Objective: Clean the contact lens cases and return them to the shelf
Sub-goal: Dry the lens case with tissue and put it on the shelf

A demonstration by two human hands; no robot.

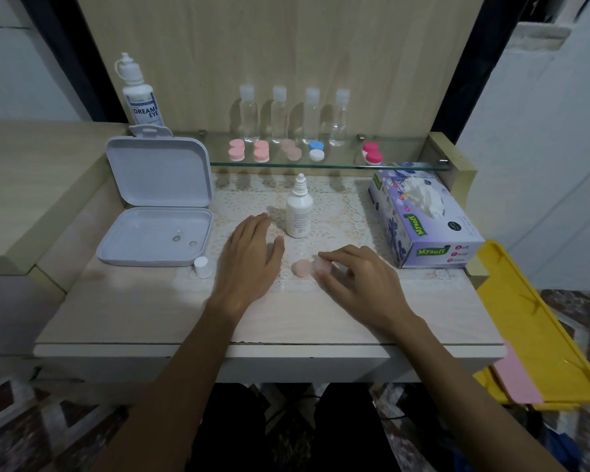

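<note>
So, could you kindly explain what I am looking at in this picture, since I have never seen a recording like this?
There is no machine: a person wears a camera on the head, looking down at their own two hands. The left hand lies flat and open on the lace mat. The right hand touches a peach contact lens case with its fingertips; blur hides whether it grips. Behind stands a small white dropper bottle, its loose cap near an open grey box. A tissue box sits right. The glass shelf holds more cases and four clear bottles.
</note>
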